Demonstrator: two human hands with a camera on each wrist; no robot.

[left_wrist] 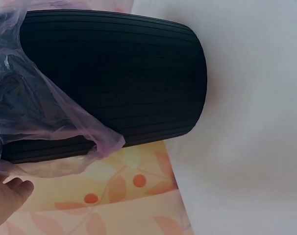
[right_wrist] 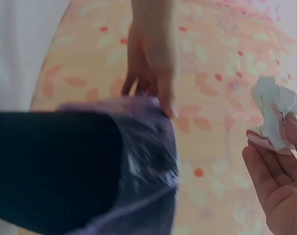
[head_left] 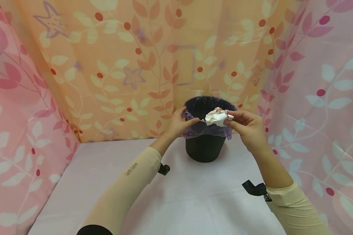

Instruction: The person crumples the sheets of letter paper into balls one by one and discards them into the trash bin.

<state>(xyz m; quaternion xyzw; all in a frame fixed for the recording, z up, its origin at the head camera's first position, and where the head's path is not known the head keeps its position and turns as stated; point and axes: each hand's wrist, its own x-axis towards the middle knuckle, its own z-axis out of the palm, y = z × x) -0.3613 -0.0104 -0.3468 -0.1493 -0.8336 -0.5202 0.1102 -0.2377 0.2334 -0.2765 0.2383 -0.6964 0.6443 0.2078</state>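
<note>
A black trash bin (head_left: 205, 149) stands upright at the back of the table, lined with a thin purple plastic bag (head_left: 207, 131) folded down over its rim. My left hand (head_left: 177, 124) grips the rim on the left side, its thumb lying along the bag's edge; the left wrist view catches only part of this hand (left_wrist: 7, 199). Between thumb and fingers my right hand (head_left: 249, 130) pinches a crumpled piece of white paper (head_left: 217, 117) at the bin's mouth. In the right wrist view the paper (right_wrist: 272, 112) appears beyond the bagged rim, apart from it.
A white cloth (head_left: 176, 202) covers the table. Behind the bin hangs an orange leaf-patterned curtain (head_left: 120, 71), with pink curtains (head_left: 326, 98) at both sides. Both forearms wear beige sleeves (head_left: 135, 182) with small black wrist mounts (head_left: 254, 188).
</note>
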